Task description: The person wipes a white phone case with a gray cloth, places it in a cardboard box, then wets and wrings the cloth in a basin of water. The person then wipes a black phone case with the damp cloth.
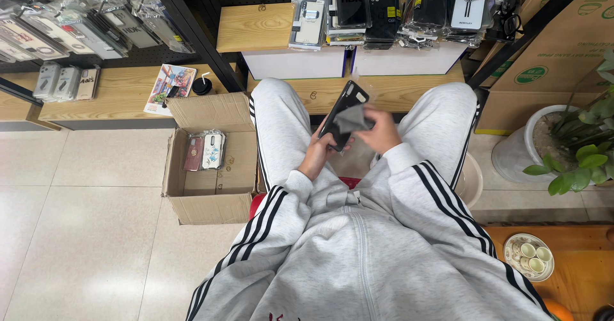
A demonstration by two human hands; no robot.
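Midway, the left hand (pixel 318 153) grips a black phone case (pixel 343 113). The right hand (pixel 382 129) pinches a grey cloth (pixel 352 120) against it; wiping looks unfinished.

One view only — a head-worn camera looking steeply down over the person's chest and lap, close to the hands, facing the low wooden shelf (pixel 409 91) ahead and the floor (pixel 83 231) beside.

An open cardboard box (pixel 208 196) sits beside a potted plant (pixel 579 155).
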